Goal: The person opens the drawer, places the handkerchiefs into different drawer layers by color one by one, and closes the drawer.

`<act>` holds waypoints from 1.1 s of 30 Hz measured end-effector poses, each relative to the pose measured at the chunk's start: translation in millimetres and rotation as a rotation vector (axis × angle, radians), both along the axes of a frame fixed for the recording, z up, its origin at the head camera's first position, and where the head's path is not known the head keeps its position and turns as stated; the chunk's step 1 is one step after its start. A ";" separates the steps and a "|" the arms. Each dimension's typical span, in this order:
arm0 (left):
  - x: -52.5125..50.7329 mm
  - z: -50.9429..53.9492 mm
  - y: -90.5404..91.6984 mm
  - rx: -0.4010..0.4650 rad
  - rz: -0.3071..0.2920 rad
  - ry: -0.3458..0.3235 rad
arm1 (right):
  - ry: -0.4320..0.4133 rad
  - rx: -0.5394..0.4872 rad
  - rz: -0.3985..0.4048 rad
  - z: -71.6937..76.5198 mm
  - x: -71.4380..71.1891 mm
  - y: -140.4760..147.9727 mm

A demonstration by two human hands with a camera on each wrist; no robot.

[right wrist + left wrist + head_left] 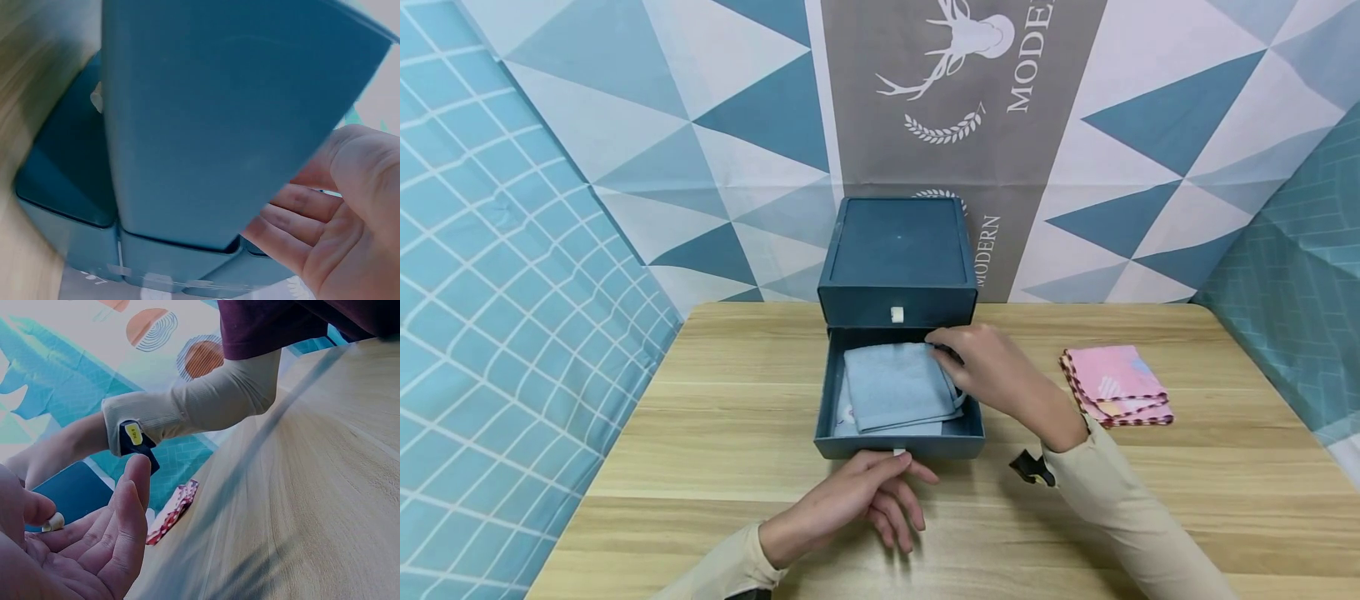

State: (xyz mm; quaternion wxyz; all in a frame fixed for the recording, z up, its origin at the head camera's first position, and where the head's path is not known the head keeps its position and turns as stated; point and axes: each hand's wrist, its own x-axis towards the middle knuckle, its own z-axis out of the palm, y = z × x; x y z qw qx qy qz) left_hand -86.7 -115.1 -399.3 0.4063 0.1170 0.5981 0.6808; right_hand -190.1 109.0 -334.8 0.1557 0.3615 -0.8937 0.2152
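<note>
An open lower drawer [842, 448] of a dark blue two-tier box holds a folded light blue towel [898, 387], which lies on a white patterned cloth [844, 421]. My left hand [861, 500] is at the drawer front. In the left wrist view its thumb and index finger pinch the small white pull tab [54, 522], other fingers loosely bent. My right hand [988, 367] reaches over the drawer's right wall, fingertips at the towel's far right corner. Its fingers [300, 203] look fairly straight in the right wrist view; their tips are partly hidden by the drawer.
Above the open drawer is the shut upper drawer [857, 307] with its own white tab. To the right, a folded pink cloth [1116, 383] with a dark red checked edge lies on the wooden table [722, 417]. A patterned backdrop [760, 167] stands behind the box.
</note>
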 end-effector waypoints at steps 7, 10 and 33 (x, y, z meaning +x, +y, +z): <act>0.4 0.8 -0.2 -0.003 0.003 0.007 | 0.099 -0.032 0.031 13.1 8.7 6.9; 0.9 0.8 -0.2 -0.003 0.005 0.004 | 0.173 -0.106 0.062 23.9 11.9 12.0; 1.4 3.0 0.9 0.003 -0.002 0.012 | 0.193 -0.337 -0.057 18.4 -26.5 29.6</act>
